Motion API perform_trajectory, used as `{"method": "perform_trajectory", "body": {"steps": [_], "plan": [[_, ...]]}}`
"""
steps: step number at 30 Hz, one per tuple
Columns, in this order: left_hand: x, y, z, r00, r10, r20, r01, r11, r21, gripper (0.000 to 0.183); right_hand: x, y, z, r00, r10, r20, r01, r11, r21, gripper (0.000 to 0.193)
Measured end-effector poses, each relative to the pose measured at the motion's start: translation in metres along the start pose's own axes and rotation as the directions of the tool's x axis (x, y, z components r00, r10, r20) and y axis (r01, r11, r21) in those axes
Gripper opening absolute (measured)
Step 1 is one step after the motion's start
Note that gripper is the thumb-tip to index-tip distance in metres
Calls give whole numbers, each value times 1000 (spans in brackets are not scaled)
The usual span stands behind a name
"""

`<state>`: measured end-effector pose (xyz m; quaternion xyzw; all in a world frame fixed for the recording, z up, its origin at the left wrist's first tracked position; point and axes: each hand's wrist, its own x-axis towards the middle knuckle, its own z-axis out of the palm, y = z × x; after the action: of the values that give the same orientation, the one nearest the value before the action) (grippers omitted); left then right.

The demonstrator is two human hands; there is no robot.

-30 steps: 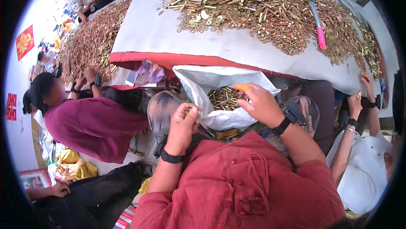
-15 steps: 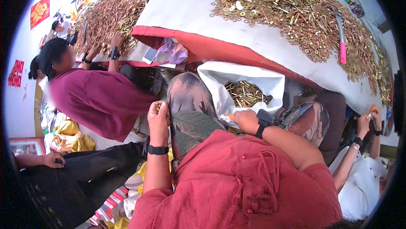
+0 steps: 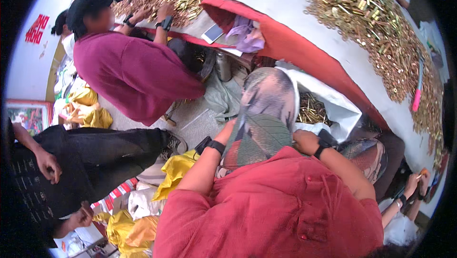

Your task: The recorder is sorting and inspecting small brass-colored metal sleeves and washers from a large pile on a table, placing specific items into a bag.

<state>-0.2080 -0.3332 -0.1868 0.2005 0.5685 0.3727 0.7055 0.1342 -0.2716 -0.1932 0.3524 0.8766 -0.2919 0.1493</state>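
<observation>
My left hand [image 3: 229, 130] is down beside my left knee, mostly hidden behind the patterned trouser leg [image 3: 266, 115]; its fingers do not show. My right hand [image 3: 305, 142] is over my lap at the near edge of an open white sack [image 3: 345, 108]. Its fingers are curled, and whatever they hold is hidden. Brass-coloured metal tubes or bolts [image 3: 312, 110] lie inside the sack.
Ahead, a white-topped table with a red side cloth [image 3: 295, 48] bears heaped metal fasteners [image 3: 366, 24] and a pink-handled tool [image 3: 417, 98]. A co-worker in maroon [image 3: 138, 72] sits left, another person in black [image 3: 95, 167] nearer. Yellow bags [image 3: 176, 174] lie on the floor.
My left hand has dropped from above my knee to beside it, out of sight. The view has turned left, and the orange thing at my right fingers no longer shows.
</observation>
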Motion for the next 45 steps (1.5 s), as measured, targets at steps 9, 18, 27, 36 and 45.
{"method": "perform_trajectory", "body": {"steps": [9,18,27,36,45], "plan": [[35,-8,-11,973,114,201,-165,952,256,31,-3,-36,-181,612,15,-791,-87,995,-48,46],[56,12,1,991,103,88,-126,940,319,26,86,-17,-42,860,329,-391,-296,944,145,10],[101,13,17,991,65,116,-103,925,367,28,58,-43,-38,950,313,4,-268,805,530,32],[106,1,12,995,29,97,-65,920,388,30,27,-18,-61,952,73,-298,-86,996,-30,18],[102,-4,18,994,29,104,-69,912,403,32,-68,61,6,515,857,-32,-583,376,720,111]]}}
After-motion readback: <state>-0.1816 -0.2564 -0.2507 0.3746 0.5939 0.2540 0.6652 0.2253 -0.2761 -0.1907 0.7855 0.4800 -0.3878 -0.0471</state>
